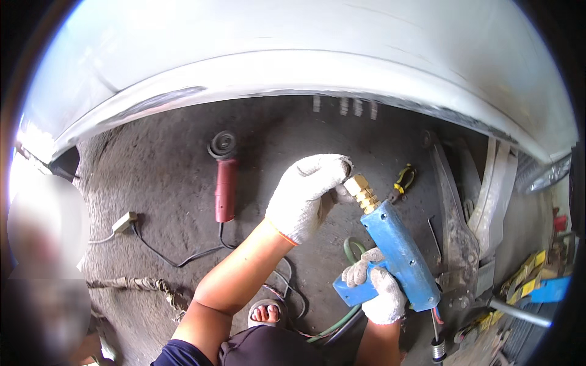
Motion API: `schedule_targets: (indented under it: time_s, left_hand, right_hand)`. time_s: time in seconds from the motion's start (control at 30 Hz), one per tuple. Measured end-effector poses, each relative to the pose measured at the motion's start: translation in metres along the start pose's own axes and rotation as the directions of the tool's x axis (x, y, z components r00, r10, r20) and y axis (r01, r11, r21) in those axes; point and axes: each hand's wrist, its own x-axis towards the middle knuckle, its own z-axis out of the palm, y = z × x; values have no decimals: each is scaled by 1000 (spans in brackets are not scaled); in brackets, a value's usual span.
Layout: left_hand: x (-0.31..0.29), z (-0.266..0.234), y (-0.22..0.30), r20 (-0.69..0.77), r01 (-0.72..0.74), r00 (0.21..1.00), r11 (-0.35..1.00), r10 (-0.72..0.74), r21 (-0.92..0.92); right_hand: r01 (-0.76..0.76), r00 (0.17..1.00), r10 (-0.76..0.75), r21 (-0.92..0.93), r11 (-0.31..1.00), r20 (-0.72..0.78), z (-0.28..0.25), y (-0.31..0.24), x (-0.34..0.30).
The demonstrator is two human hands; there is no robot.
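My right hand (386,293), in a white knit glove, wraps round the handle of a blue pistol-shaped tool (400,253), probably a dent-pulling spot welder. Its barrel slants up and left and ends in a brass fitting (361,190). Beside that fitting is my gloved left hand (311,192), thumb and fingers pinched together. Whatever small thing they hold, if any, is hidden. Above both hands runs the lower edge of a white car panel (317,67), with several small metal tabs (344,107) hanging in a row from it.
A red angle grinder (225,183) lies on the dark floor, its cord running to a connector (125,222). Yellow-black pliers (403,180) lie behind the brass fitting. Metal arms (455,213) stand at right, near a toolbox (549,290). Another person (49,244) is at left. Cables cross near my foot.
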Motion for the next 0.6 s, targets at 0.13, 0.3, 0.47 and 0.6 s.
schedule_targets:
  time_s: [0.13,0.3,0.47,0.6]
  left_hand:
    - [-10,-11,27,8,-20,1000,997,21,-69]
    - [4,-32,40,128,38,992,976,-10,-216]
    - [31,-38,41,173,60,985,917,10,-393]
    - [44,-43,38,242,145,970,829,-12,-540]
  right_hand:
    - [24,999,-28,-130,991,-30,29,14,14]
    - [64,989,-113,-404,913,-100,57,24,26]
    - [77,967,-182,-473,878,-181,79,39,47]
    - [62,951,-194,-466,883,-242,94,37,54]
